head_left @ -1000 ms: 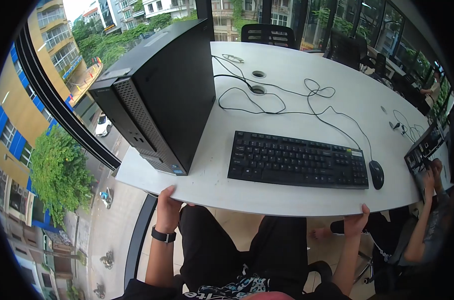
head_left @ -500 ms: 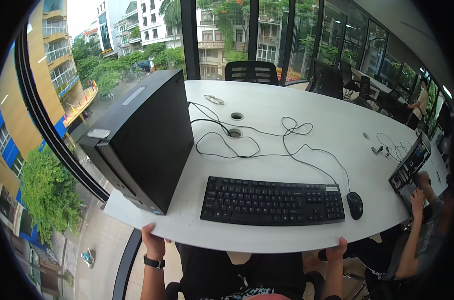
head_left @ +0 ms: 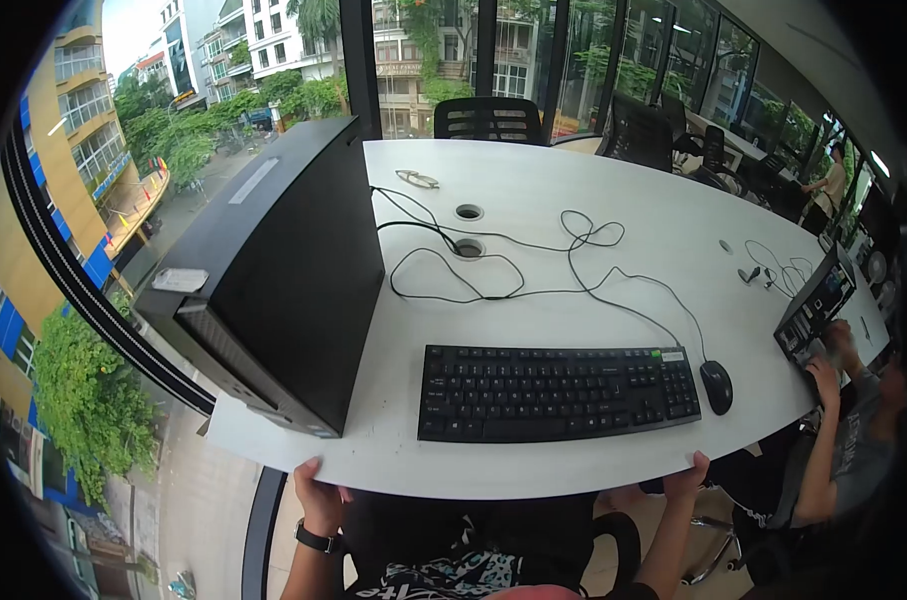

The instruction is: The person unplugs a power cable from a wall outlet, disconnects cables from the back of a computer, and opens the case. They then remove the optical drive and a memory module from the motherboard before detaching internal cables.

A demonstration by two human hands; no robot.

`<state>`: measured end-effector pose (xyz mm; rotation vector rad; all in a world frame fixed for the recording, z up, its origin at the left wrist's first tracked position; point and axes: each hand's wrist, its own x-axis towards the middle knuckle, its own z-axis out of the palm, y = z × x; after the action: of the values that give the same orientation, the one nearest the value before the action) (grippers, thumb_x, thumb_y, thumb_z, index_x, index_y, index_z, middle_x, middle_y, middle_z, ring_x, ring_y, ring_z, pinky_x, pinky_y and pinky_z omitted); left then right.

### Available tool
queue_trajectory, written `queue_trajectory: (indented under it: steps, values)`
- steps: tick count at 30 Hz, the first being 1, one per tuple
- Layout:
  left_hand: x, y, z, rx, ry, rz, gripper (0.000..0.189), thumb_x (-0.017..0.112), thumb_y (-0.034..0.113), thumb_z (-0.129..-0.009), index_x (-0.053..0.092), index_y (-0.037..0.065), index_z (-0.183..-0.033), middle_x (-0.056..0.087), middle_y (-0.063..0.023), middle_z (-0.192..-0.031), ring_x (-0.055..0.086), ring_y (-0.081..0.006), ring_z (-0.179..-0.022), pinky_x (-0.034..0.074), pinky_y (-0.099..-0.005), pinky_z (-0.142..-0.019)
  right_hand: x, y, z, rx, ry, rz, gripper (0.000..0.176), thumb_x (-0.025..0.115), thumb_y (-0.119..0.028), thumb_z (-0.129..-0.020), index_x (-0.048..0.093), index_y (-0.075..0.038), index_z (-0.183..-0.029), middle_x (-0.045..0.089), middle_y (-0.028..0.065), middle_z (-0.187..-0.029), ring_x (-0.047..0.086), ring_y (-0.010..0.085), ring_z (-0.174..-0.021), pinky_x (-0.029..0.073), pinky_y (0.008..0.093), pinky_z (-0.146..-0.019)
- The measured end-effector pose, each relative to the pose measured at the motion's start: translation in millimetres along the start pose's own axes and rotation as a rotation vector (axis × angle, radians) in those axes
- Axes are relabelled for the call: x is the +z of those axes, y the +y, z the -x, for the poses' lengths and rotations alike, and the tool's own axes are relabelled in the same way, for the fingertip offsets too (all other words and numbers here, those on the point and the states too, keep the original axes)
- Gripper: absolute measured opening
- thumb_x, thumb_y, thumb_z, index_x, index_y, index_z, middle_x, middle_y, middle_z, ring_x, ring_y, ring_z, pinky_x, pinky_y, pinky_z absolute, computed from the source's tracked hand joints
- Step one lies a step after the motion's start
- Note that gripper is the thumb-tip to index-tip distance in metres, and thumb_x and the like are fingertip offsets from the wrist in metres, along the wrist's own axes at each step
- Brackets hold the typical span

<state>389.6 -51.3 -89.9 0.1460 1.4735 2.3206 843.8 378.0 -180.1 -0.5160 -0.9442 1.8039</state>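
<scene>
Left hand (head_left: 319, 498) and right hand (head_left: 683, 478) grip white table (head_left: 564, 468) by near edge, thumbs on top; looks like holding step. Any reach to computer keyboard (head_left: 559, 393) calls for release.

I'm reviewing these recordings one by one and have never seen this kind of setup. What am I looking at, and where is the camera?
There is no machine: these are a person's bare hands, seen by a camera worn on the head, looking forward and down. The left hand, with a black wristband, and the right hand grip the near edge of a white, smooth-topped table. Neither visibly holds a loose object. On the table are a tall black box-shaped computer case, a black rectangular keyboard, a black oval mouse and thin black cables. The hands at far right belong to someone else.
</scene>
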Motion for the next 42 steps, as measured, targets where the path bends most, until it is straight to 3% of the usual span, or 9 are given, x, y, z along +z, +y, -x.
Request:
queue_trajectory:
  steps: [7,11,14,17,22,26,30,36,42]
  values:
    - [-1,8,1,0.010,-0.120,-0.167,0.060,0.042,0.051,-0.096,0.066,-0.004,-0.093,0.067,-0.0154,-0.069,0.065,-0.0279,-0.060,0.053,-0.0367,-0.061,24,-4,4,0.072,-0.012,0.032,0.081,0.064,-0.055,-0.087,0.048,-0.002,-0.147,0.061,0.0140,-0.136,0.058,0.0303,-0.128,0.045,0.0458,-0.108]
    - [-17,31,7,-0.119,-0.346,-0.338,0.071,0.030,0.058,-0.105,0.067,-0.003,-0.098,0.070,-0.0175,-0.076,0.069,-0.0285,-0.068,0.055,-0.0385,-0.074,87,-45,28,0.670,-0.950,0.189,0.092,0.062,-0.066,-0.092,0.050,0.008,-0.145,0.053,0.0285,-0.148,0.052,0.0438,-0.137,0.041,0.0529,-0.114]
    - [-45,57,3,-0.322,-0.873,-0.413,0.087,0.022,0.063,-0.107,0.075,-0.006,-0.099,0.076,-0.0183,-0.097,0.072,-0.0314,-0.099,0.048,-0.0425,-0.104,158,-75,29,0.562,-1.124,0.363,0.091,0.065,-0.063,-0.092,0.053,0.014,-0.140,0.058,0.0340,-0.139,0.052,0.0469,-0.136,0.037,0.0582,-0.116]
    - [-24,117,19,-0.234,-1.091,-0.475,0.079,0.049,0.063,-0.101,0.072,-0.011,-0.115,0.073,-0.0233,-0.117,0.068,-0.0344,-0.117,0.048,-0.0441,-0.107,222,-104,6,0.429,-1.505,0.256,0.091,0.069,-0.058,-0.092,0.052,0.017,-0.139,0.058,0.0356,-0.138,0.052,0.0447,-0.137,0.039,0.0547,-0.114]
    - [0,152,5,0.598,-0.408,-0.148,0.056,0.060,0.047,-0.098,0.072,-0.007,-0.109,0.072,-0.0205,-0.096,0.068,-0.0319,-0.106,0.050,-0.0403,-0.096,336,-122,-68,0.364,-1.394,0.458,0.075,0.059,-0.053,-0.101,0.056,0.012,-0.138,0.063,0.0283,-0.135,0.063,0.0371,-0.125,0.046,0.0443,-0.110]
    - [54,153,-36,1.118,0.285,-0.272,0.074,0.066,0.058,-0.092,0.058,-0.004,-0.131,0.060,-0.0241,-0.130,0.057,-0.0331,-0.125,0.044,-0.0414,-0.104,444,-67,-120,0.344,-1.201,0.714,0.058,0.041,-0.040,-0.110,0.059,0.009,-0.135,0.065,0.0219,-0.134,0.062,0.0301,-0.127,0.045,0.0408,-0.112]
    - [91,151,-44,1.281,0.246,-0.667,0.121,0.089,0.055,-0.071,0.025,-0.002,-0.156,0.031,-0.0263,-0.157,0.036,-0.0388,-0.145,0.031,-0.0480,-0.118,526,45,-182,0.098,-1.092,0.774,0.064,0.037,-0.048,-0.111,0.054,0.005,-0.142,0.058,0.0170,-0.146,0.053,0.0253,-0.137,0.036,0.0381,-0.119]
    - [109,148,-49,1.298,0.376,-0.795,0.128,0.098,0.037,-0.063,0.021,0.004,-0.159,0.023,-0.0320,-0.159,0.033,-0.0454,-0.147,0.031,-0.0508,-0.119,590,164,-230,0.140,-0.984,0.548,0.081,0.030,-0.064,-0.107,0.042,0.001,-0.153,0.043,0.0153,-0.159,0.040,0.0246,-0.148,0.025,0.0399,-0.124]
    - [104,141,-51,1.278,0.383,-0.808,0.124,0.096,0.035,-0.065,0.022,0.005,-0.160,0.023,-0.0352,-0.158,0.034,-0.0496,-0.145,0.034,-0.0554,-0.116,614,176,-238,0.540,-1.097,0.217,0.107,0.026,-0.087,-0.093,0.033,-0.002,-0.159,0.039,0.0134,-0.163,0.036,0.0271,-0.150,0.020,0.0447,-0.126]
